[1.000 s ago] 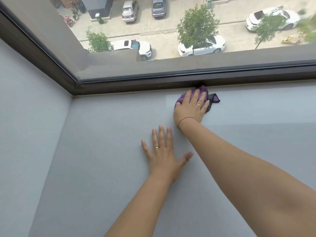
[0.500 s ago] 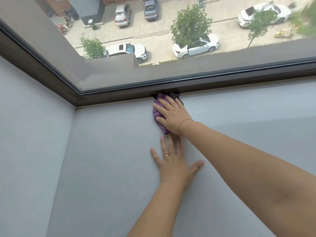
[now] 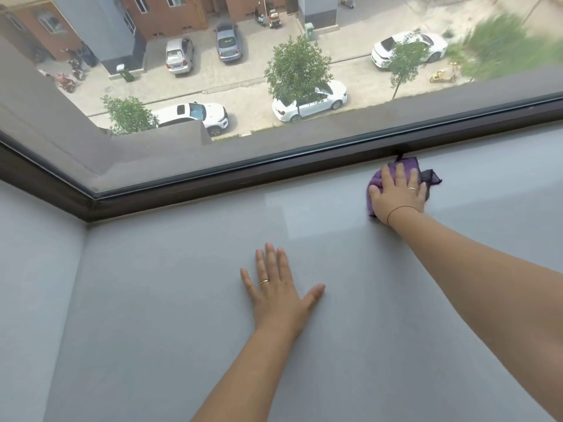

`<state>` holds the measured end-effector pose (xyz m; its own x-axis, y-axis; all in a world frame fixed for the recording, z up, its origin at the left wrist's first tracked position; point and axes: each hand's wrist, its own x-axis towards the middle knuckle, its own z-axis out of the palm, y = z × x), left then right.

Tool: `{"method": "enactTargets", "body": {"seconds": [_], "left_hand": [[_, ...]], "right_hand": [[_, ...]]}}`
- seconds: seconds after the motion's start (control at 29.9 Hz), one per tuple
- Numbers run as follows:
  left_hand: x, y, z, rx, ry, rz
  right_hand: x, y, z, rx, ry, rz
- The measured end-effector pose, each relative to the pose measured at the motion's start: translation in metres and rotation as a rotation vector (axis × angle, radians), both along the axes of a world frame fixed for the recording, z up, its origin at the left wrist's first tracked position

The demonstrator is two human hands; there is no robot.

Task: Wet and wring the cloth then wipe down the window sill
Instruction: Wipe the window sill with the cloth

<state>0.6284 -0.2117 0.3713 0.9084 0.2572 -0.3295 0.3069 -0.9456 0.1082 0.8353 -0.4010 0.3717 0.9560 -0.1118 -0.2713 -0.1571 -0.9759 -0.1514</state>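
The person is on the wiping step. The wetting and wringing look done, I think, because the cloth (image 3: 406, 163) is out on the window sill (image 3: 152, 300) and under a hand.

The cloth is purple with a dark corner. It lies at the back of the sill, touching the dark window frame (image 3: 243, 175). The right hand (image 3: 397, 194) presses flat on top of it. Its fingers (image 3: 386, 175) are straight and a little spread, not curled round the cloth.

The left hand (image 3: 278, 290) rests flat on the bare sill, nearer to the person and well apart from the cloth. Its fingers are spread wide and hold nothing. It looks like it props the person up while they lean in.

Next, I think the hand needs to slide the cloth along the frame and then over the rest of the sill. It must press down so the cloth does not bunch up. The left corner and the front part look like they need a wipe too.

I see no bucket, bowl or sink here, so I cannot tell where the water is.
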Motion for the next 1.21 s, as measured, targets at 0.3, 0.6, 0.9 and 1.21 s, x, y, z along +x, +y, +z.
{"method": "enactTargets", "body": {"seconds": [0.3,0.6,0.9,1.21], "left_hand": [[0.025,-0.089,-0.001,-0.045,0.010,-0.124],[0.020,-0.089,-0.011,0.021,0.015,-0.124],[0.020,-0.105,-0.005,0.101,-0.006,0.021],[-0.001,-0.146,0.002,-0.037,-0.054,0.237]], "right_hand": [[-0.024,0.045,-0.007,0.080,-0.023,0.763],[0.051,-0.135,-0.007,0.007,-0.097,0.305],[0.009,-0.054,-0.004,0.024,-0.051,0.337],[-0.041,-0.047,-0.010,0.092,-0.058,0.827]]}}
